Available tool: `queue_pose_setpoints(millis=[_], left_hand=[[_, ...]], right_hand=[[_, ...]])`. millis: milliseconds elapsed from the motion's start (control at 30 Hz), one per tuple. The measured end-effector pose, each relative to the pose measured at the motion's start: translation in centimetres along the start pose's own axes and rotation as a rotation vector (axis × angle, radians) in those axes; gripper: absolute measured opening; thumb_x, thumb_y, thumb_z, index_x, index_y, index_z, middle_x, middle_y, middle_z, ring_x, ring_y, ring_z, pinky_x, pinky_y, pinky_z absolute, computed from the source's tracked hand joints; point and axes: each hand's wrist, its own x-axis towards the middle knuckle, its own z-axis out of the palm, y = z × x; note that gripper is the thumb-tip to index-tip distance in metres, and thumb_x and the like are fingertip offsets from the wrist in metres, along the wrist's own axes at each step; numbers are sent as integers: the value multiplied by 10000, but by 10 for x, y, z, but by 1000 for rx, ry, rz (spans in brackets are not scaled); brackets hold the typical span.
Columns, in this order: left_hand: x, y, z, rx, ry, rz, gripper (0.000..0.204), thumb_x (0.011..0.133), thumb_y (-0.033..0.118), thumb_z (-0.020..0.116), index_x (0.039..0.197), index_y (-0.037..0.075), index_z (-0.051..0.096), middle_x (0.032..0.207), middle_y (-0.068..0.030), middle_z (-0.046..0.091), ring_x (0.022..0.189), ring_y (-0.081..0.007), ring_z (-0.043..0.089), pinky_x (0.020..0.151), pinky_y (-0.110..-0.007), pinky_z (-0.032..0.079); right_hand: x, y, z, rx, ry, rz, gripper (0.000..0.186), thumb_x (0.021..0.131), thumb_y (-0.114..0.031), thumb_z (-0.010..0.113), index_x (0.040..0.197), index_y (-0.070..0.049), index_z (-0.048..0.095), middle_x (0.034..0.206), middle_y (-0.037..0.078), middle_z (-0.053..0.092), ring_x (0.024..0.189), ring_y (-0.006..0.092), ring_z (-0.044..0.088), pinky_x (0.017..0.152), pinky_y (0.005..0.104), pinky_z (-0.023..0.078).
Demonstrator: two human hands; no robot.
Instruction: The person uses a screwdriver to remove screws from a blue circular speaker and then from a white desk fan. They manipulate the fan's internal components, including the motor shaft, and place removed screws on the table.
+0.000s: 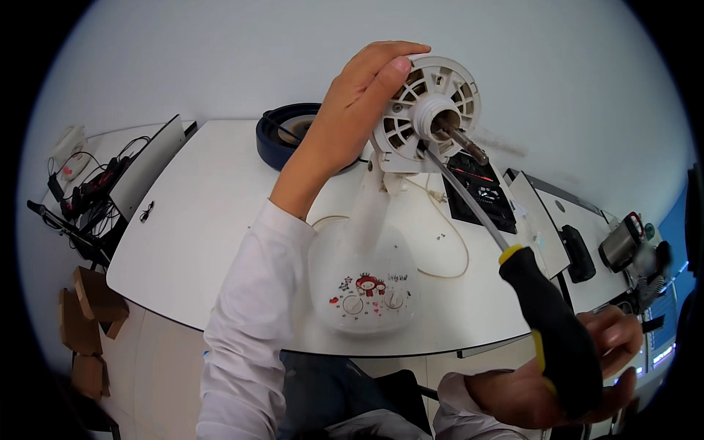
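My left hand (361, 103) is closed around the back of a white fan's motor housing (462, 84), thumb and fingers along its rim. A metal shaft (466, 144) sticks out of the housing's threaded collar. In my right hand (535, 392) is a screwdriver (546, 315) with a black and yellow handle, partly wrapped by the fingers. Its long steel blade reaches up to the housing's face, just below the collar, where the tip is hidden in an opening. Below, the fan's white base (363, 293) with two dials and cartoon prints stands upright on the white table (198, 213).
Behind my left forearm lies a round dark blue object (273, 150). A black tool case (480, 192) sits open right of the fan, near a pale power cord (467, 257). Cardboard boxes (92, 323) stand on the floor at left; a metal kettle (620, 242) is far right.
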Motion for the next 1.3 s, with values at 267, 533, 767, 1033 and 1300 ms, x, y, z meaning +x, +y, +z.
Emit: queue_pose_setpoints(millis=[267,533,767,1033,1300], left_hand=[[1,9,5,50,0,-6,400,979,315,382,1173,22,572,1158,-103,547,1076,-211,500,960,-301,359],[1,5,11,42,44,-7,439,971,366,370,1155,27,579,1165,-107,536,1103,-226,480,983,-322,337],[-1,5,4,93,35,-30,485,953,422,373,1184,43,568,1131,-103,562,1053,-207,516,947,-311,374],[1,4,9,46,29,8,441,971,366,372,1157,23,577,1151,-112,536,1095,-228,480,984,-318,330],[0,3,7,50,29,11,448,971,372,370,1159,20,574,1147,-113,539,1088,-226,480,979,-317,332]], right_hand=[[-1,0,1,167,28,42,410,967,-262,394,1325,-65,385,1275,262,474,1201,380,488,1019,492,416],[-3,12,-5,-44,-144,-176,596,910,-468,498,1361,-121,321,1254,312,399,945,351,570,765,395,495],[-11,26,2,-155,237,-256,480,898,-353,600,1272,-88,455,960,217,606,782,257,586,698,343,456],[-7,11,-1,-73,12,-140,395,881,-92,420,1276,-89,424,1304,374,339,1078,377,550,782,331,542],[-1,19,12,-44,61,-143,429,978,-339,438,1314,-107,307,1059,322,547,751,346,635,599,292,565]])
